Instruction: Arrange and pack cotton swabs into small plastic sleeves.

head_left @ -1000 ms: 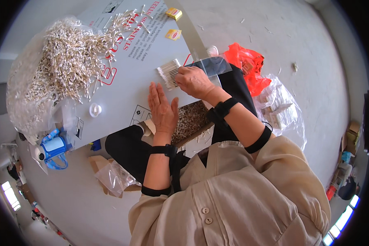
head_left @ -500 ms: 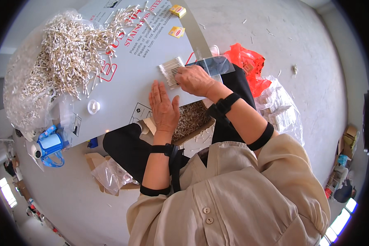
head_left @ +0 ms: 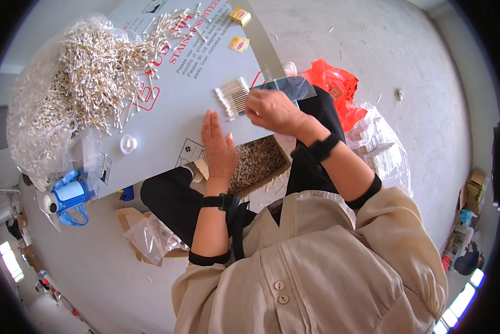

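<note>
A neat row of cotton swabs (head_left: pixel 231 98) lies side by side on the table near its right edge. My right hand (head_left: pixel 275 111) is closed at the right end of that row, its fingers curled; what they hold, if anything, is hidden. Beyond those knuckles a clear plastic sleeve (head_left: pixel 294 88) lies flat, reaching over the table's edge. My left hand (head_left: pixel 219 150) rests near the front edge, fingers stretched out and close together, thumb apart, holding nothing. Its fingertips are just below the near end of the row.
A large heap of loose swabs (head_left: pixel 94 67) spills from a clear bag at the left. A small white round container (head_left: pixel 128 145), a blue bottle (head_left: pixel 69 195) and yellow packets (head_left: pixel 239 44) are on the table. Below stand a box of swabs (head_left: pixel 261 161) and a red bag (head_left: pixel 333 83).
My right hand has shifted right and slightly toward me, so more of the swab row shows. My left hand has moved slightly, its thumb closer to the fingers.
</note>
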Demonstrator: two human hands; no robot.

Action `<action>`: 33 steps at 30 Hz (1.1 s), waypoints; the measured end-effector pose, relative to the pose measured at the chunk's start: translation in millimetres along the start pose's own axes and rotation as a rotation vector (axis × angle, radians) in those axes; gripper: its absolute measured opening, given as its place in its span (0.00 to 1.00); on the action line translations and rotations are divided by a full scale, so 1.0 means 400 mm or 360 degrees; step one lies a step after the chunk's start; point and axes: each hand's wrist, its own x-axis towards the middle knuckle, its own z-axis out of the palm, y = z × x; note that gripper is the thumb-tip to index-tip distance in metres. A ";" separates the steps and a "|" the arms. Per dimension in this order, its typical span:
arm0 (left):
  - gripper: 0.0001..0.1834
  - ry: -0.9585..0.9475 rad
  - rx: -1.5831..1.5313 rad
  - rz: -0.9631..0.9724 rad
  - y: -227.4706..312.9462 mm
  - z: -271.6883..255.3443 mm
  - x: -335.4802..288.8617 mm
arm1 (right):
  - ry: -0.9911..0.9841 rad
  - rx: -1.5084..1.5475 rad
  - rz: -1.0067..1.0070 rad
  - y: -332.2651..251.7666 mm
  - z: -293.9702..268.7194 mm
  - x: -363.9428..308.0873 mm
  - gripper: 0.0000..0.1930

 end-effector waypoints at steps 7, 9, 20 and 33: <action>0.34 0.0019 -0.0216 -0.0040 -0.023 -0.006 0.015 | -0.0034 0.0290 0.0356 -0.035 0.048 -0.137 0.06; 0.35 0.0043 -0.0130 0.0043 0.003 -0.008 0.026 | 0.0128 0.0313 0.0536 -0.013 0.046 -0.129 0.07; 0.45 -0.0290 0.0630 0.0007 0.048 0.041 0.033 | 0.0276 -0.0113 0.0716 0.019 0.059 -0.065 0.09; 0.44 -0.0342 0.0671 0.0049 0.061 0.049 0.046 | 0.0435 -0.0064 0.0550 0.032 0.073 -0.064 0.04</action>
